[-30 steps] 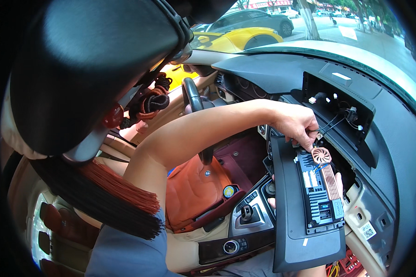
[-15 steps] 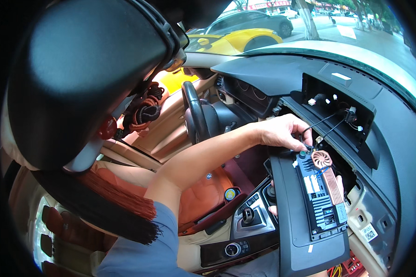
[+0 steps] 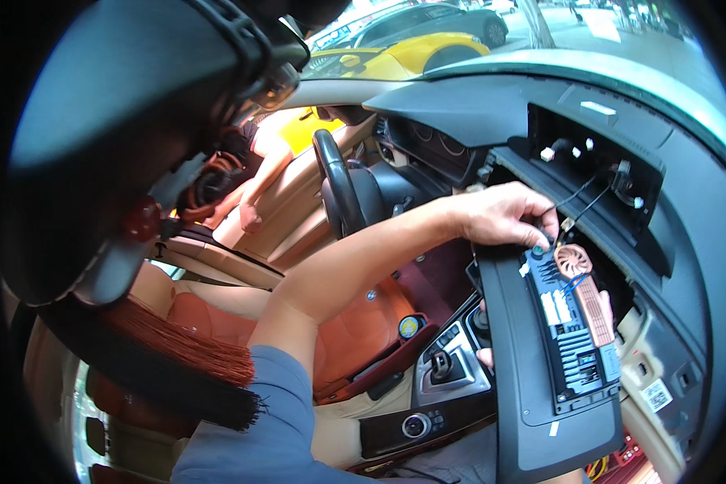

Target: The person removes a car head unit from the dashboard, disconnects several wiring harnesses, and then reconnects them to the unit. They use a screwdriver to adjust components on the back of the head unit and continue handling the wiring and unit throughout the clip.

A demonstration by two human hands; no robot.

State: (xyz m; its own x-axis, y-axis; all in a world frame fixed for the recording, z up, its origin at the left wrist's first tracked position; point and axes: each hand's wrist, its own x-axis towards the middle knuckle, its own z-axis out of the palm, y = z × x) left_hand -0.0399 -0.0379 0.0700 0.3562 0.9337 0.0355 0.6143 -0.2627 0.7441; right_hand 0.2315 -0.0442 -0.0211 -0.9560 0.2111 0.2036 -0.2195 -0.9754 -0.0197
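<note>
A car display unit with its finned back facing up lies on a wide dark panel. A copper-coloured fan and heat-sink strip runs along it. My left hand reaches across, thumb and fingertips pinched on a black cable plug at the unit's far end. My right hand supports the panel and unit from beneath; only fingertips show at the left edge, with more skin beside the unit's right edge. Thin black cables run from the far end up to the dashboard opening.
The dashboard has an open display housing with loose white connectors. Left are the steering wheel and gear lever. A large dark object with a tassel fills the near left. Another person's arm shows by the door.
The view has shifted slightly, so unit and panel sit a little further right. My left hand stays pinched at the plug. Another person's arm has come into view by the door.
</note>
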